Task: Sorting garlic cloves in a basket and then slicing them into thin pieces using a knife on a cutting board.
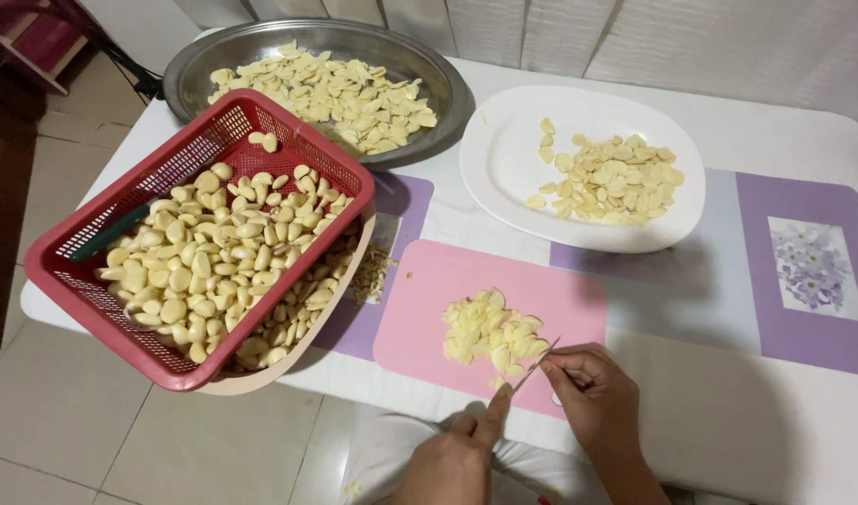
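Both hands work at the near edge of a pink cutting board (448, 309) on the counter (728, 411). Left hand (457, 458) presses a fingertip on a garlic clove (497, 382); right hand's (593, 393) grip pinches a small knife (539, 365) beside the sliced garlic pile (490, 332). Farther left sits a red basket (101, 309) of peeled cloves.

One head-worn camera looks steeply down, close over the table (775, 421).

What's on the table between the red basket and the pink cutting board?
In the head view, a small heap of pale garlic scraps lies on the purple placemat, between the red basket and pink cutting board.
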